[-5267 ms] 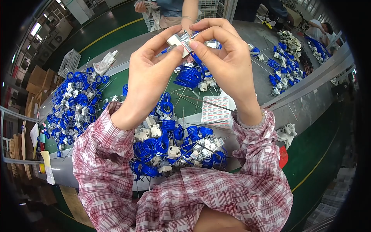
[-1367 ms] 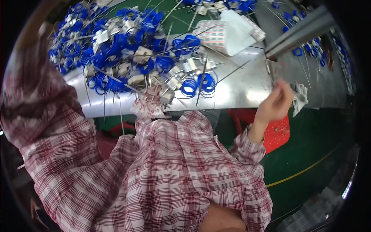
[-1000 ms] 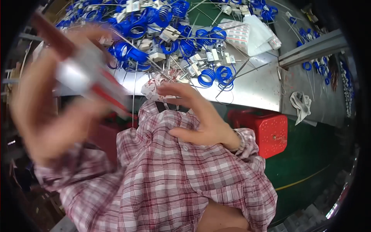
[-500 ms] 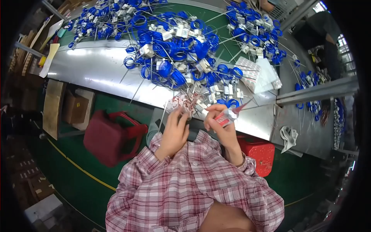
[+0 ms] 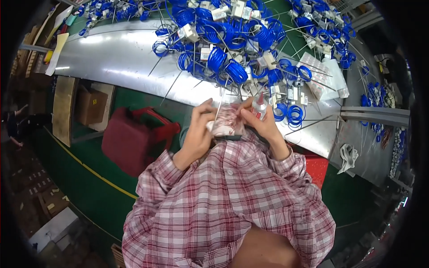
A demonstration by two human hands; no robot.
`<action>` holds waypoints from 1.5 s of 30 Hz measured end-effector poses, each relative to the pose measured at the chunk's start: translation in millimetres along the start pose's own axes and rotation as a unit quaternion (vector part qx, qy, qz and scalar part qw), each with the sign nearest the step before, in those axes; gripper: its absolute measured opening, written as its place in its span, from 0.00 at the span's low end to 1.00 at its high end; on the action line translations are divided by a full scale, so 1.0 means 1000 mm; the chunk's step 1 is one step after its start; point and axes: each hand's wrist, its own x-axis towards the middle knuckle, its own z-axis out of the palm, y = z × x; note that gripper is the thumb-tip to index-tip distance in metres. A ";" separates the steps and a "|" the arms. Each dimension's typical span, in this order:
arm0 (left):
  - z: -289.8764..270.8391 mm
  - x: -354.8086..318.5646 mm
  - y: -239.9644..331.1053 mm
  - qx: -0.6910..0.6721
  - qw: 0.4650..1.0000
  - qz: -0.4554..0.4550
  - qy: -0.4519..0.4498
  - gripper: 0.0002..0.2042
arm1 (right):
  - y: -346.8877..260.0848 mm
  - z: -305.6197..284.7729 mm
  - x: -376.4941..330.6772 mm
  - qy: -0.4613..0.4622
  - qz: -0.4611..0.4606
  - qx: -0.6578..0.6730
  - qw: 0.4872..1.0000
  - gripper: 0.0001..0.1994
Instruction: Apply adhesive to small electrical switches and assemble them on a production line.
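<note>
Beyond my operator's hands, the metal worktop carries the heap of blue coils, piled along its front edge with thin rods poking out in every direction. Down at that front edge, overlapping it in my view, is a white wad with red stains; blur keeps me from telling cloth from paper, or whether the worktop bears any of its weight. I'd expect it to be light, limp and unlikely to break, best pinched by a bunched side, away from the red. The left hand is half curled along the wad's left side, but I can't tell whether it grips.

The right hand is closed around a small pale bottle, its fingertips close to the wad's right side. I judge the bottle light and a little squeezable, perhaps slick if smeared, so I'd hold it low on the body, clear of the tip.

For containers, the cardboard box sits below the worktop's left part, and I can't see inside. The bottle's fill is unreadable too; its red nozzle points up toward the heap.
</note>
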 end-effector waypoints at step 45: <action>0.236 0.054 0.121 0.018 0.929 0.302 -0.214 0.13 | -0.101 -0.069 -0.221 0.336 -0.059 0.058 0.938 0.14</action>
